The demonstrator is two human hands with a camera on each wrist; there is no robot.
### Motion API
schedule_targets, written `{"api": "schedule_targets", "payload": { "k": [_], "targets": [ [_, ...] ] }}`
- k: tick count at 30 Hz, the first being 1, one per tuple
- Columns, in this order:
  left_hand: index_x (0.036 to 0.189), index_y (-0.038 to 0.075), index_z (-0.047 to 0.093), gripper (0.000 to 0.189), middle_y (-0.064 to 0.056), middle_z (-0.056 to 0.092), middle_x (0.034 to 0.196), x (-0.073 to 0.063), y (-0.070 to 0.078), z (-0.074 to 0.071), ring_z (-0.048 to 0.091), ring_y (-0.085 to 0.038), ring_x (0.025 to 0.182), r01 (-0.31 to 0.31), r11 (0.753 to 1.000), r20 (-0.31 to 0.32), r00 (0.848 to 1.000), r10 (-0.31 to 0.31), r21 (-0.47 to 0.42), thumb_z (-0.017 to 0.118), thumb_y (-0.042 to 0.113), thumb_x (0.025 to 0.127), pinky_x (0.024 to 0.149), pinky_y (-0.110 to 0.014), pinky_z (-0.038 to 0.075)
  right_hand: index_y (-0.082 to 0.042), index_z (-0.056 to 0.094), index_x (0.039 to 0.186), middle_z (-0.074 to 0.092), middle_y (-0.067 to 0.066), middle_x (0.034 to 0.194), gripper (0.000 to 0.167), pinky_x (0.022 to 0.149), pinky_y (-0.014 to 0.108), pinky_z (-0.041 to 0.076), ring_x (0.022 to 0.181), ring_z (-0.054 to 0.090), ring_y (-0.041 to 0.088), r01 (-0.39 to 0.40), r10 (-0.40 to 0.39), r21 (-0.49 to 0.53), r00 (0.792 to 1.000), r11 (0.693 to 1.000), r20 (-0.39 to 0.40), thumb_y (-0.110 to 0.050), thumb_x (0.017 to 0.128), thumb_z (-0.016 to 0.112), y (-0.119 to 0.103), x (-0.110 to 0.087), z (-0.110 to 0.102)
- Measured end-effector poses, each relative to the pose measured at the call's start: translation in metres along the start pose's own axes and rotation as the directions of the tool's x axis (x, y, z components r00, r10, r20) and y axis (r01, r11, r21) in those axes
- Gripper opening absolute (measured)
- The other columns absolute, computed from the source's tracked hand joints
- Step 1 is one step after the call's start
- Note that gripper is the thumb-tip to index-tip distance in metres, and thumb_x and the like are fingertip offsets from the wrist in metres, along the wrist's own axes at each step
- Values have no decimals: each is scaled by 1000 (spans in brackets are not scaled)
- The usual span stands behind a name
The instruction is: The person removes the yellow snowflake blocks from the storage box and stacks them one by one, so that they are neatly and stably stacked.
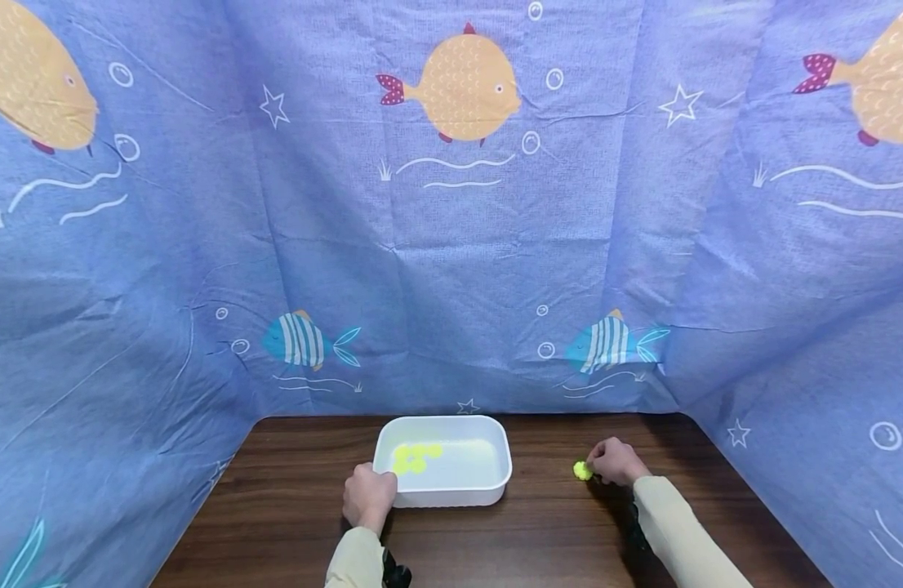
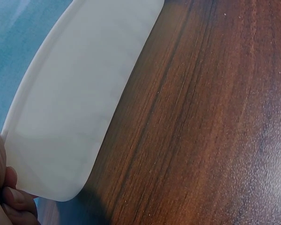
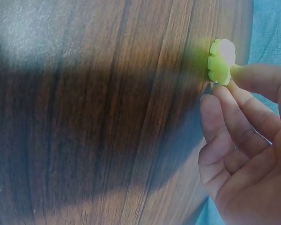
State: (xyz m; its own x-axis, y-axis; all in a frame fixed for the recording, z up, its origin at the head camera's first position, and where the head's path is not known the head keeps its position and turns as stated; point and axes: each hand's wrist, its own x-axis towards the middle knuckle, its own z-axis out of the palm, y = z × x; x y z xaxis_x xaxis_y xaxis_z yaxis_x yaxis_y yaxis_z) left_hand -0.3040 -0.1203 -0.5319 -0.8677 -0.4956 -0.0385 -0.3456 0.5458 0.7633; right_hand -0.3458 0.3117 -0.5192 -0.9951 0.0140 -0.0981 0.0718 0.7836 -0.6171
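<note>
**Bright yellow-green scalloped disc (image 1: 582,470) in the right hand (image 1: 615,461), at the tray's 3 o'clock**

Right grip: thumb and fingertips pinching the disc at its edge. Wrist view: petal-notched rim, disc seen nearly edge-on, long axis running 12 to 6; contact with the table cannot be told. Left hand (image 1: 369,494): grip curled over the rim at the 8 o'clock corner of a smooth white rounded-rectangular tray (image 1: 442,496), long axis 9 to 3. Bright yellow pieces (image 1: 418,465) clustered inside, toward 9 o'clock; outlines washed out. Table (image 1: 554,539): dark brown, streaked wood grain, slight sheen. Beyond, at 12: creased blue cloth (image 1: 451,269) printed with orange round fish, striped teal fish, white stars and bubbles.
</note>
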Motion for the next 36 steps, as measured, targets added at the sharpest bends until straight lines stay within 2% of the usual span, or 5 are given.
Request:
{"api": "schedule_targets", "payload": {
  "k": [27, 36],
  "targets": [
    [94, -4, 71, 25, -24, 71, 89, 1, -1, 0, 65, -37, 77, 7, 1000, -3, 1000, -7, -3, 59, 12, 78, 66, -51, 50, -1, 69, 85, 64, 5, 75, 7, 56, 29, 47, 61, 59, 17, -1, 1, 7, 1000, 1000, -9, -7, 86, 66, -2, -1, -1],
    [94, -4, 71, 25, -23, 71, 87, 0, -1, 0, 65, -35, 76, -3, 1000, -3, 1000, 3, -12, 59, 11, 79, 65, -51, 50, -1, 69, 86, 64, 7, 76, 9, 56, 29, 48, 61, 59, 17, 25, -25, 7, 1000, 1000, 5, -8, 86, 63, 0, 1, -6]
  ]
}}
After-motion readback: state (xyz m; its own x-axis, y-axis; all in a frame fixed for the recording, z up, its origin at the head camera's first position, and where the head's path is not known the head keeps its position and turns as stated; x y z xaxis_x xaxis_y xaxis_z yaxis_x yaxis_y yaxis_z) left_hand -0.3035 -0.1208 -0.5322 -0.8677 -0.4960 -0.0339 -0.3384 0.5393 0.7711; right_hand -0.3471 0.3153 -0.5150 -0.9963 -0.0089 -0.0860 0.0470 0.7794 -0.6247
